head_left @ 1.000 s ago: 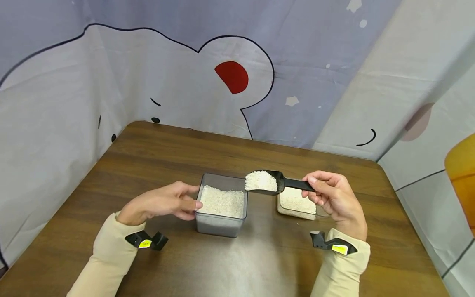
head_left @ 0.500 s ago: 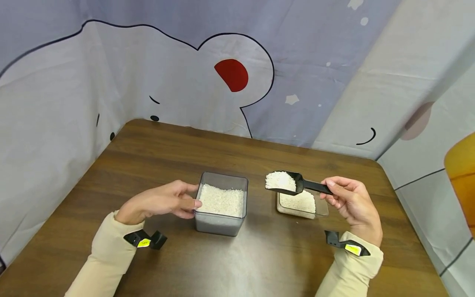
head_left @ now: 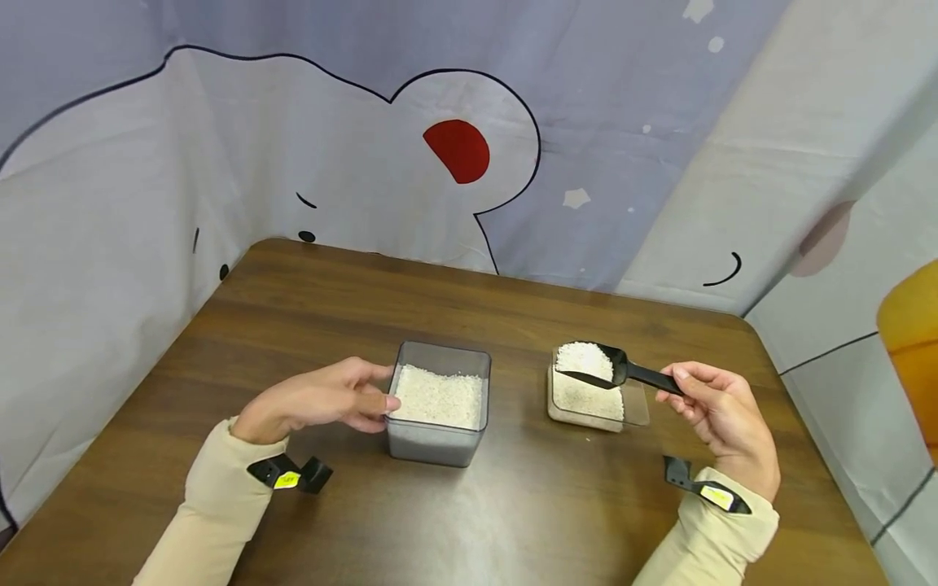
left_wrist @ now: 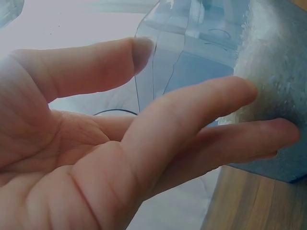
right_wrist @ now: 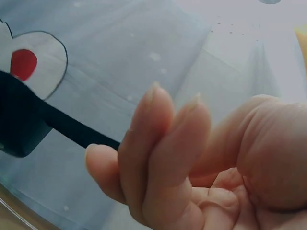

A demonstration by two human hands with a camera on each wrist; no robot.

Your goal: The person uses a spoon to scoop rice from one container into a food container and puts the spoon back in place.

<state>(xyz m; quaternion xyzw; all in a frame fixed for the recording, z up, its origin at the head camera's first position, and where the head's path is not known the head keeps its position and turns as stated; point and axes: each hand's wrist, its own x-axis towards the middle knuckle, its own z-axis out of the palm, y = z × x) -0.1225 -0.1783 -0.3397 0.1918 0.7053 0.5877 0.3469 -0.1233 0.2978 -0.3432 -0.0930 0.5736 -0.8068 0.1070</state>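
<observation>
A grey see-through plastic container [head_left: 436, 448] holding white rice [head_left: 438, 399] stands on the table. My left hand [head_left: 326, 399] rests at its left side, thumb at the rim and the other fingers extended along the outer wall, as the left wrist view shows [left_wrist: 158, 129]. My right hand [head_left: 721, 411] pinches the end of a black scoop's handle [head_left: 652, 378] between thumb and fingers. Heaped rice [head_left: 584, 360] fills the scoop bowl, which is held level over a smaller clear container [head_left: 636, 407] that also contains rice. In the right wrist view, the scoop [right_wrist: 72, 125] extends left from the fingers.
The brown wooden table [head_left: 352, 293] carries both containers, with a gap between them. A few stray grains lie in front of the small container. A printed curtain [head_left: 330, 146] hangs behind the table and along its sides.
My right hand has moved right with the loaded scoop, from beside the grey container's rim to above the small container. My left hand has stayed at the grey container.
</observation>
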